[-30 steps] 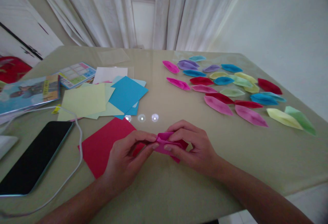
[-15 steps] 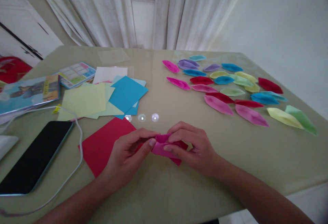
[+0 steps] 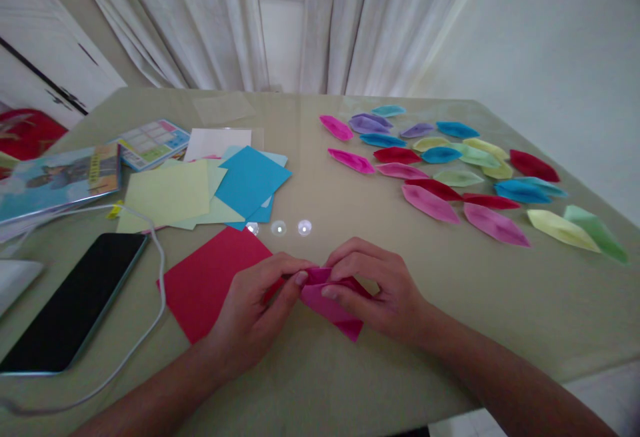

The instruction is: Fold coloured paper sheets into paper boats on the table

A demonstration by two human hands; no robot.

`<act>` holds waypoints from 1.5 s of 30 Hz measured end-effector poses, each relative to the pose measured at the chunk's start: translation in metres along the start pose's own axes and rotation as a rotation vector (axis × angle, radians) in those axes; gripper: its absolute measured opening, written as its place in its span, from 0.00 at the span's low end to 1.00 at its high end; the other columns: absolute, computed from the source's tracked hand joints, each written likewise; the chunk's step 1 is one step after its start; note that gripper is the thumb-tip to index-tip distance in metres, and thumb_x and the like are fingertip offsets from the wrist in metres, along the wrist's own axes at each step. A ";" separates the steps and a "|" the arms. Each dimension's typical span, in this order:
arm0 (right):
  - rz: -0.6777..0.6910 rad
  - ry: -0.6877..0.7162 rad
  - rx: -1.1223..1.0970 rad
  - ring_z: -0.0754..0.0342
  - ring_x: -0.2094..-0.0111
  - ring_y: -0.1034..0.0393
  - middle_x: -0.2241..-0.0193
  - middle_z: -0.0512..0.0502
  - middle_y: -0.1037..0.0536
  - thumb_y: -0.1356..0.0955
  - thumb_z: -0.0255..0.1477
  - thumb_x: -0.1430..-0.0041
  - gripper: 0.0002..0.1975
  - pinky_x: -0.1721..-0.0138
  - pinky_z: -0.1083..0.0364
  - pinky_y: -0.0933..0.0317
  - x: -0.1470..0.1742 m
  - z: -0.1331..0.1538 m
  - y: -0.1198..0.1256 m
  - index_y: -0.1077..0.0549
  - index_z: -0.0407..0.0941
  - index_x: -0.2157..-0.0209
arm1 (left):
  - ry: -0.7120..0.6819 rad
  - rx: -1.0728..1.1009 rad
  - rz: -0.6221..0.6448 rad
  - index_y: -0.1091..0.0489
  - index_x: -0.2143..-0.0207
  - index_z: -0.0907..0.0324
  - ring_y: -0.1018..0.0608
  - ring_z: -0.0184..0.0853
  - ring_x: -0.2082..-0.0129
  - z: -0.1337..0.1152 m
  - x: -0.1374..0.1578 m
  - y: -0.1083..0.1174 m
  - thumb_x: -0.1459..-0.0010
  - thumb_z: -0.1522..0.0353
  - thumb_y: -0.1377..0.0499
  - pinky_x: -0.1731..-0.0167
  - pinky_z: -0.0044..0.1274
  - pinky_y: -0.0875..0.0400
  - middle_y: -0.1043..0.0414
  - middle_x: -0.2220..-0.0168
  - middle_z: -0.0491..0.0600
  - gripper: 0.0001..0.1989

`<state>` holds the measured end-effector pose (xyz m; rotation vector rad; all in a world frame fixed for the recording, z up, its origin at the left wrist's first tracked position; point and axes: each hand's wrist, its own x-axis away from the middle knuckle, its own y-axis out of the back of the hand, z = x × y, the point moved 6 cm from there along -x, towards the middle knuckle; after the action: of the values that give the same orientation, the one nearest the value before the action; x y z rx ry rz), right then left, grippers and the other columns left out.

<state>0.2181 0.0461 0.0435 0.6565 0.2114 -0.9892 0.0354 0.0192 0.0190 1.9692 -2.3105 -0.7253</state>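
Observation:
A pink folded paper (image 3: pixel 320 298) is pinched between both hands above the near part of the table. My left hand (image 3: pixel 263 304) is closed on its left end, thumb in front and fingers behind. My right hand (image 3: pixel 377 287) grips the right side, thumb on the front layer and fingers over the top edge. The layers stand slightly apart at the top, and a corner points down toward the table. Under and behind my left hand lies a flat red paper square (image 3: pixel 215 280), partly covered by that hand.
Several folded paper boats (image 3: pixel 433 204) in many colours lie at the right. At the left are yellow-green sheets (image 3: pixel 167 194), blue sheets (image 3: pixel 253 184), a picture book (image 3: pixel 60 180), a black phone (image 3: pixel 75 304) and a white cable (image 3: pixel 161 270) curving beside the red square.
The lower flap of the pink paper hangs further down, showing more of its corner. Both hands keep their grip and have barely moved. The whole view has shifted slightly.

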 end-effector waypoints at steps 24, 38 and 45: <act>-0.040 -0.049 0.064 0.54 0.67 0.25 0.67 0.48 0.19 0.26 0.26 0.35 0.03 0.63 0.55 0.32 0.005 -0.006 0.001 0.24 0.45 0.62 | 0.129 0.172 -0.032 0.17 0.55 0.49 0.14 0.30 0.63 0.012 0.003 -0.002 0.36 0.70 0.31 0.61 0.16 0.20 0.13 0.60 0.43 0.09; -0.004 -0.059 0.038 0.55 0.66 0.25 0.65 0.49 0.19 0.27 0.25 0.35 0.05 0.61 0.56 0.32 0.008 -0.008 0.000 0.26 0.47 0.61 | 0.122 0.212 -0.002 0.18 0.55 0.49 0.16 0.25 0.64 0.007 -0.002 0.000 0.32 0.71 0.36 0.63 0.11 0.24 0.15 0.62 0.40 0.09; -0.011 -0.054 0.046 0.56 0.67 0.24 0.66 0.50 0.19 0.28 0.23 0.36 0.06 0.64 0.57 0.33 0.009 -0.006 0.001 0.27 0.47 0.62 | 0.114 0.217 0.019 0.19 0.55 0.49 0.17 0.26 0.62 0.009 -0.002 -0.002 0.33 0.72 0.35 0.61 0.12 0.24 0.16 0.61 0.40 0.09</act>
<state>0.2242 0.0437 0.0353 0.6706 0.1449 -1.0237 0.0347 0.0242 0.0111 2.0075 -2.4256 -0.3629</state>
